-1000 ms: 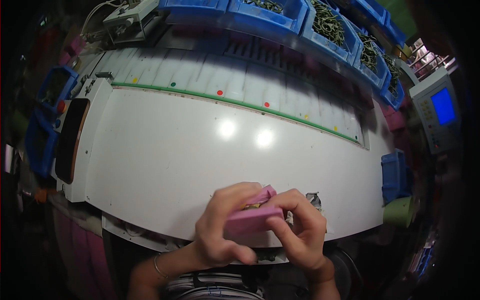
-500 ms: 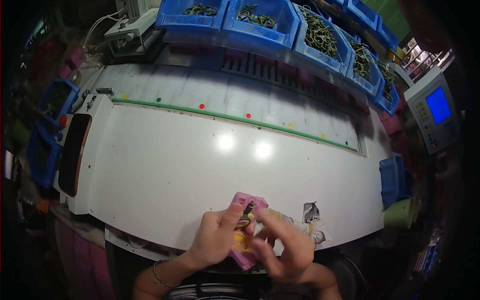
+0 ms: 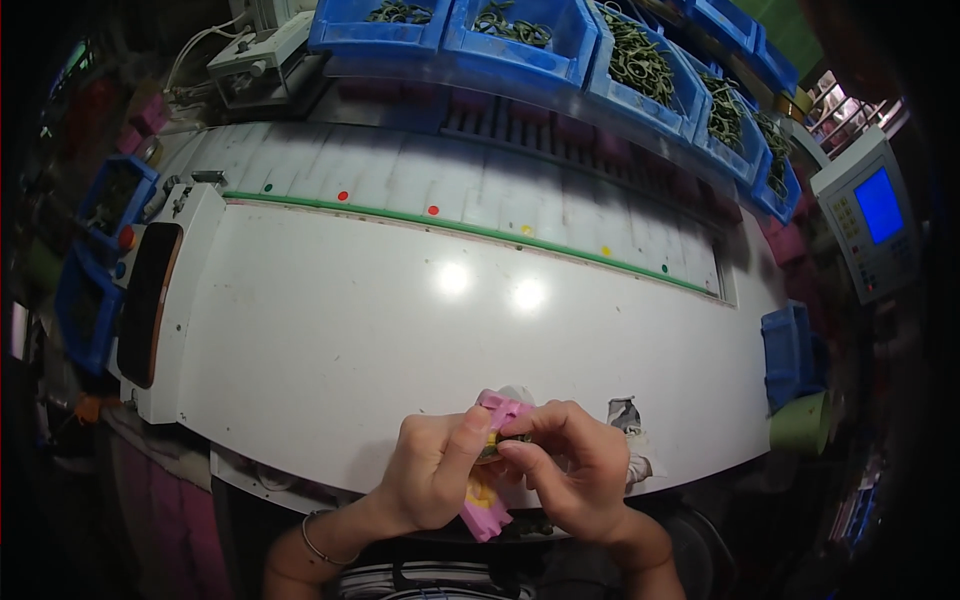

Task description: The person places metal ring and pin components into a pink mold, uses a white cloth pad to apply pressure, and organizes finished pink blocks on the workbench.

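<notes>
Head view: left hand (image 3: 433, 468) grips pink block (image 3: 504, 407); right hand (image 3: 580, 470) pinches green piece (image 3: 514, 437) between the hands, apparently working it free; next move calls for steady left support.

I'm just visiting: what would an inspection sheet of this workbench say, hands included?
Surface: white tabletop, a few dark specks; slatted strip with coloured dots beyond its green edge.
Job's things: pink piece, yellow inside, and a small dark part.
Clutter: crumpled pale material beside a cut-out near the right.
Hands: left hand holds the pink piece; right hand pinches the dark part.
Cables: pale cable, far left.
Surroundings: blue bins of dark green pieces; control panel, blue screen.
</notes>
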A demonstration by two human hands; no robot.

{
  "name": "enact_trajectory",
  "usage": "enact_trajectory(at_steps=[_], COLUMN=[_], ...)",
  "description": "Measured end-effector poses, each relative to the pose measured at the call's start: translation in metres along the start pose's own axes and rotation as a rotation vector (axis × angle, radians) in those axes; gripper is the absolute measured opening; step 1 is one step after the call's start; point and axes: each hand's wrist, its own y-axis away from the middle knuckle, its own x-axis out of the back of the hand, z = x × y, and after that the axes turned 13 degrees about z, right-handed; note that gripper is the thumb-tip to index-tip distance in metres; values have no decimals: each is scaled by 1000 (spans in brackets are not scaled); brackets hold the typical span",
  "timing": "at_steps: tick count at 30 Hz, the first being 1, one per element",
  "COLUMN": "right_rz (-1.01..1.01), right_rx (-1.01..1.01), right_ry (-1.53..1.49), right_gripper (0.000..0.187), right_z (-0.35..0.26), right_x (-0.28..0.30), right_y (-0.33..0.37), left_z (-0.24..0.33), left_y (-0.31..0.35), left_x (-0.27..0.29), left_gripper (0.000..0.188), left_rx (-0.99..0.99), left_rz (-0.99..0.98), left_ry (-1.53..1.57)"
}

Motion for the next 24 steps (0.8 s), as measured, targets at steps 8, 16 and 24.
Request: enact_trajectory(at_steps=[8, 16, 24], right_rz=[-95, 177, 145], right_rx=[-183, -68, 228], right_ry=[-316, -505, -87], right_gripper=[10, 10, 14], right_z=[-1, -1, 14], right_x=[10, 12, 4], right_y=[1, 1, 7], left_z=[2, -1, 10], left_y=[-5, -20, -6], left_x=[-2, 17, 4], left_gripper=[54, 64, 26], left_rx=[266, 281, -235], left_rz=[-33, -126, -39], left_ry=[283, 275, -10])
